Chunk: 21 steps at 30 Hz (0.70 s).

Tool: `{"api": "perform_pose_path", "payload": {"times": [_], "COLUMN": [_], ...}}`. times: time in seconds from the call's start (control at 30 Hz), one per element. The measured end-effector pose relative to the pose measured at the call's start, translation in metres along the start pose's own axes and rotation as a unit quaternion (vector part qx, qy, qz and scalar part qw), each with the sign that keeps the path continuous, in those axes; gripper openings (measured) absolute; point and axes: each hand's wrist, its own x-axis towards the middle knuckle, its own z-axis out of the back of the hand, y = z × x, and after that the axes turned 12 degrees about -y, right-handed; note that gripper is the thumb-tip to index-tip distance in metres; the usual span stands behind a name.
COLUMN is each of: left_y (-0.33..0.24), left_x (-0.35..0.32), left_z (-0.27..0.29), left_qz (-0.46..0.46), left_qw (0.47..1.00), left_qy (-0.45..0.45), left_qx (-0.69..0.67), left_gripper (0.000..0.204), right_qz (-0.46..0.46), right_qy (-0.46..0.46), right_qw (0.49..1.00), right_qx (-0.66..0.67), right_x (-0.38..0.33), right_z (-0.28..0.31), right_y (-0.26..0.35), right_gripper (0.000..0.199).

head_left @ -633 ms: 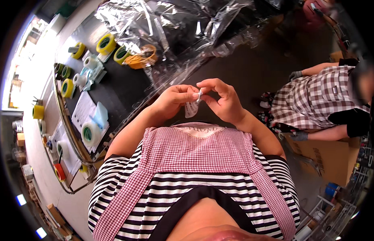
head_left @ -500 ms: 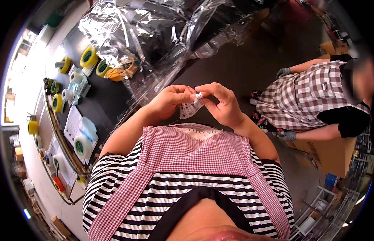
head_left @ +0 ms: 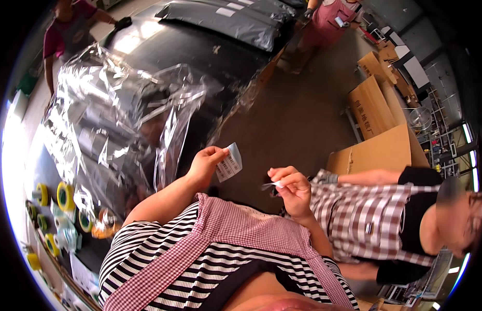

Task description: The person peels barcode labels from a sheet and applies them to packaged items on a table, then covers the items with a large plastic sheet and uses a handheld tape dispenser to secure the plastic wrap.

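My left hand [head_left: 202, 167] is closed on a small white label sheet [head_left: 229, 164] with printed barcode-like rows, pinched by its upper left edge between thumb and fingers. To its right, my right hand [head_left: 296, 192] has thumb and fingertips pressed together on a small white scrap [head_left: 274, 184], thin and partly blurred; I cannot tell whether it is a label or backing paper. Both hands are in front of my chest, apart from each other. Crumpled clear plastic film [head_left: 103, 135] spreads over the dark table [head_left: 192, 54] beyond my left arm.
Tape rolls [head_left: 65, 196] stand at the table's near left. Black wrapped packages [head_left: 225, 23] lie at its far end. A person in a checked apron [head_left: 365, 223] is close on my right, before cardboard boxes [head_left: 373, 106]. Two more people [head_left: 70, 26] [head_left: 334, 23] stand farther off.
My hands were together at the label sheet; now they have parted, the sheet in the left and a white scrap in the right. My view has turned rightward.
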Motion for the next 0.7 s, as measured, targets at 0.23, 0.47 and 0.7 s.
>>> {"api": "perform_pose_path", "payload": {"times": [0.23,0.47,0.7], "left_y": [-0.043,-0.045,-0.064], "left_x": [0.109,0.190,0.281], "left_z": [-0.030,-0.034,-0.112], "left_qz": [-0.063,0.027,-0.038], "left_qw": [0.995,1.000,0.980], "left_qy": [0.064,0.001,-0.138], "left_qx": [0.045,-0.005,-0.138], "left_gripper": [0.024,0.022,0.018], "right_qz": [-0.077,-0.147,-0.246], "right_qy": [-0.153,-0.217,-0.140], "right_qw": [0.984,0.963,0.942], "right_qx": [0.049,0.064,0.179], "right_x": [0.101,0.198,0.346], "right_z": [0.048,0.133,0.241], "right_y": [-0.053,-0.116,-0.201], "right_gripper": [0.037,0.057,0.015]}}
